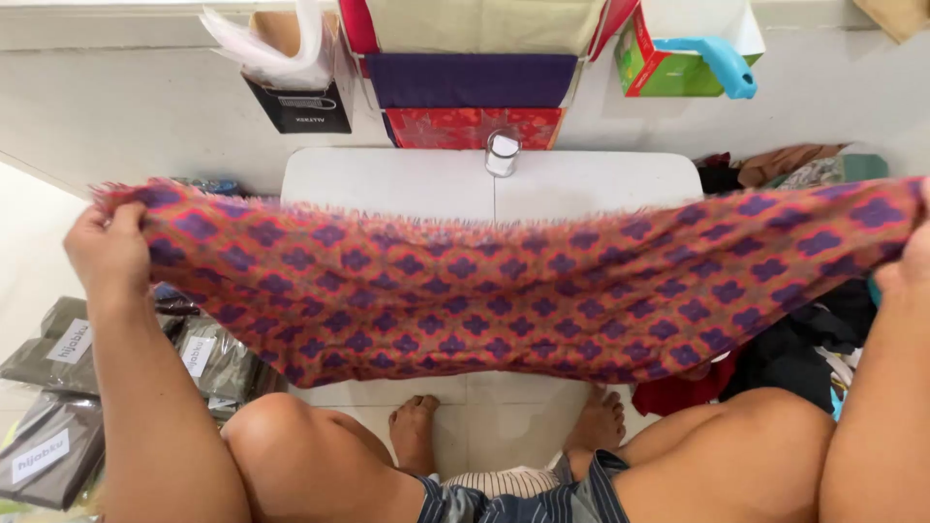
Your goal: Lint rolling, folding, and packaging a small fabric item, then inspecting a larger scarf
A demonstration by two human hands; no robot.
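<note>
Left hand (108,254) and right hand (909,263) each clench an end of a patterned scarf (504,291), stretched above a white worktop (407,179). Pale tiled floor (494,416) below; packaged cloths (58,387) lie at left; folded fabrics (470,82) against the wall.

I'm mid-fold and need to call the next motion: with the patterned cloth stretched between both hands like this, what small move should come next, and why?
Probably bring the two hands together to halve it. The left hand and right hand each pinch an end of the red and purple patterned cloth, which is spread wide and sags in the middle above the small white table. It is not lying on the table, so a fold in the air seems simplest.
</note>
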